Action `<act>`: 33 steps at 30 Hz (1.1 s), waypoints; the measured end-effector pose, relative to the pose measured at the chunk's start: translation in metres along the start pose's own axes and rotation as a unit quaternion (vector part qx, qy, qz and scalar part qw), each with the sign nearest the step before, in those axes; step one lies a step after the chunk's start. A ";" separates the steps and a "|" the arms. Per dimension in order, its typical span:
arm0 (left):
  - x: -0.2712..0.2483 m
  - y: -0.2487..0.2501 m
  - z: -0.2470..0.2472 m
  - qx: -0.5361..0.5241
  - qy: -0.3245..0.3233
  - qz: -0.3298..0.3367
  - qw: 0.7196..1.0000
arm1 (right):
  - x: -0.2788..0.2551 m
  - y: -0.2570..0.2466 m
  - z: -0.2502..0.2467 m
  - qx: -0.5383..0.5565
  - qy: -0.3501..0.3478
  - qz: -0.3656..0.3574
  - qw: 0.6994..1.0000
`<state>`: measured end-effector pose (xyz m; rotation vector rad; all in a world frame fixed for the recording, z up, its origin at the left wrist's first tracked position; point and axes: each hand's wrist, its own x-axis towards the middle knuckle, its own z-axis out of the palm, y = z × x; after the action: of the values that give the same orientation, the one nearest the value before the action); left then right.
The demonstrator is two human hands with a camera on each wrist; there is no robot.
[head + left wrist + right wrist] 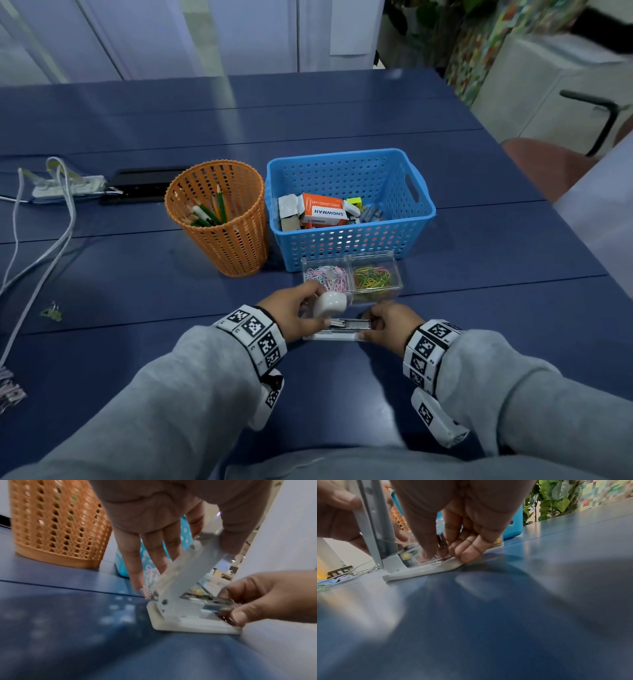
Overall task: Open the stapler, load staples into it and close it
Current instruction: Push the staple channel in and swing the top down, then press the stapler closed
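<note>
On the dark blue table (342, 394), close to the person's body, a small white plastic stapler (337, 327) lies with its flat base on the surface and its top arm swung up and open. The left hand (291, 313) holds that raised arm, thumb on one side and fingers on the other, as the left wrist view shows. The right hand (388, 329) has its fingers bunched together at the front end of the open metal channel, thumb and fingertips pinching there; a strip of silvery staples (349, 322) lies in the channel, though whether the fingers grip the strip itself or the channel cannot be told.

Just behind the stapler stands a clear plastic two-compartment box (397, 274): the left compartment holds pink and white paper clips (329, 275), the right one yellow, green and red paper clips (371, 278). Touching or nearly touching its back edge is a light blue perforated plastic basket (346, 246), which holds an orange and white SNOWMAN box (325, 213), other small boxes and some small stationery too small to tell. Beside it on the left stands an orange perforated plastic cup (229, 246) with green and yellow pencils (210, 212) leaning inside. White cables (51, 246) trail along the table's left side.
</note>
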<state>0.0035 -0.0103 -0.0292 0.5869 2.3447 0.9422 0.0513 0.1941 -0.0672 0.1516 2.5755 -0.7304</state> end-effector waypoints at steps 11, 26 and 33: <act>0.023 0.015 0.032 0.133 -0.059 -0.005 0.989 | -0.008 0.008 -0.004 0.077 0.008 0.009 0.997; 0.016 0.019 0.033 0.254 -0.086 -0.027 0.963 | -0.015 0.006 -0.007 0.116 -0.014 0.024 0.993; -0.002 0.035 0.012 0.213 -0.004 0.032 0.976 | -0.032 -0.011 -0.036 0.273 -0.068 -0.021 0.959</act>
<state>0.0193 0.0172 -0.0104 0.8342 2.5473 0.4552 0.0628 0.2041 -0.0205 0.2095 2.1938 -1.4020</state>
